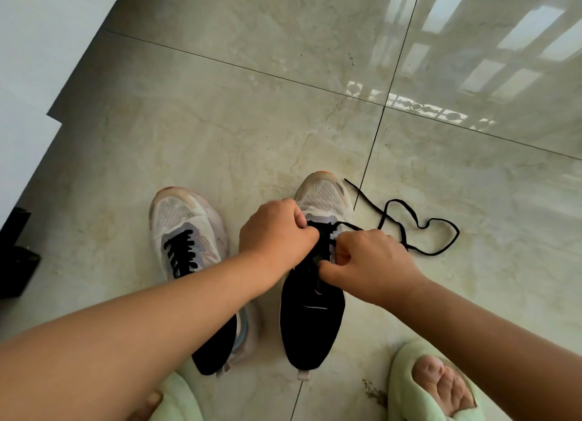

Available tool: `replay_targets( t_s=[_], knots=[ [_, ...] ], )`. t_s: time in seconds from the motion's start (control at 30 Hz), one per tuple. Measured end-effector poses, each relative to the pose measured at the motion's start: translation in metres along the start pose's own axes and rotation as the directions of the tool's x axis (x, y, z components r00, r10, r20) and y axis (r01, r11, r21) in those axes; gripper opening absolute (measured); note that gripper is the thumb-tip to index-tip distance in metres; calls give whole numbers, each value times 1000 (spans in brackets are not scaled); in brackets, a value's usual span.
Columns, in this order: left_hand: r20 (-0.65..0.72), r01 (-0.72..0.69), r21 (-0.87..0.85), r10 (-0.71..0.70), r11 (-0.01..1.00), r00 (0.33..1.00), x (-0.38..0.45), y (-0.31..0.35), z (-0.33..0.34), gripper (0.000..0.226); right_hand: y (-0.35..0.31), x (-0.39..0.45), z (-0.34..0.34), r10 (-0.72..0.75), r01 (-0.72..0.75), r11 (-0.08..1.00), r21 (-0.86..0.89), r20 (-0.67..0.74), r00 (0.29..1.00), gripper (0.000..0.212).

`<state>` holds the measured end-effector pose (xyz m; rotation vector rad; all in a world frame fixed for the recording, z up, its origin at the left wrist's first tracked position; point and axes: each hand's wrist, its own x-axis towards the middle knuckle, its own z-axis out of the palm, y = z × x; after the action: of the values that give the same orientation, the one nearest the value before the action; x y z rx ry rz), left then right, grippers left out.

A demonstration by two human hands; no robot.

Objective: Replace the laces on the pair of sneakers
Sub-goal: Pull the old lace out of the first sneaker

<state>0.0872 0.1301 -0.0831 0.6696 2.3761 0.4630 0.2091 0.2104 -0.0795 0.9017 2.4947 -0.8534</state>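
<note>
Gripping the black lace [409, 228] at the right sneaker [318, 263] with left hand [277, 231] and right hand [371, 263], both curled tight. Lying laced to the left, the other sneaker [189, 231].

Both bare forearms extend forward and converge toward centre. Left hand [277, 231]: knuckles up, fingers curled tight, pinching the black lace [409, 228]. Right hand [368, 263]: fingers curled under, thumb pressed in, also gripping lace. The two hands sit just beside each other.
</note>
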Motion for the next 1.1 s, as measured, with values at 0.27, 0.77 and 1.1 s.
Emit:
replay_targets(
  t_s=[0.27, 0.77, 1.1],
  knots=[
    [242, 192, -424, -94, 885, 966, 12, -2, -4, 11, 0, -2, -2, 16, -16, 1000, 21, -17, 1000, 28],
    [558, 357, -625, 77, 694, 826, 15, -36, -21, 15, 3, 1, -3, 3, 0, 999, 49, -58, 998, 23],
    [202, -614, -38, 607, 789, 768, 15, -42, -13, 19, 1, -1, -2, -66, 56, 994, -92, -107, 992, 19]
  ],
)
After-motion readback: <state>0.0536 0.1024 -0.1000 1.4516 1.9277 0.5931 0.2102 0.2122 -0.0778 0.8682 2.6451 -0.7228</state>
